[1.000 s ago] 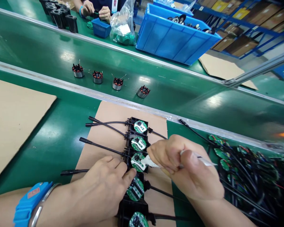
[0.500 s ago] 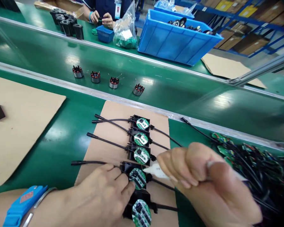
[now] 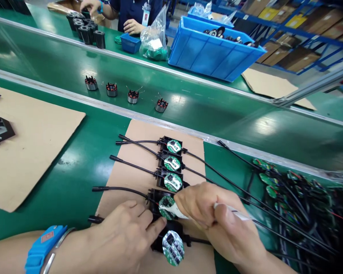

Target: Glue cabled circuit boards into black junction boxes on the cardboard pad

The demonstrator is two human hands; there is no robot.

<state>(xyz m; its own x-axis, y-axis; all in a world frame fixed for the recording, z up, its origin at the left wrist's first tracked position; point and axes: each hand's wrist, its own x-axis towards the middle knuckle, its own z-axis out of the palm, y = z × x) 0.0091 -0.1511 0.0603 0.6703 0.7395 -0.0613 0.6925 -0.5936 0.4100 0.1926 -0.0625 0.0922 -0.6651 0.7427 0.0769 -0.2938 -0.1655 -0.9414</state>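
Observation:
A column of black housings with round green circuit boards (image 3: 172, 163) and black cables lies on a cardboard sheet (image 3: 140, 179). My right hand (image 3: 220, 222) is closed round a white glue tube (image 3: 185, 212) whose nozzle rests on the fourth board (image 3: 166, 207). My left hand (image 3: 125, 238), a blue wrist strap (image 3: 41, 247) on its wrist, presses its fingertips against the black housing (image 3: 156, 199) of that board. The nearest board (image 3: 173, 247) sits just below my fingers.
Several copper-wound stators (image 3: 133, 96) ride the green conveyor beyond. A tangle of boards and cables (image 3: 297, 198) lies at right, and a second cardboard sheet (image 3: 25, 140) with black parts at left. A blue bin (image 3: 211, 47) and another person's hands (image 3: 133, 26) are across the belt.
The tube's nozzle has gone from the third board down to the fourth. My left fingers followed to that housing. The stators drifted left on the belt.

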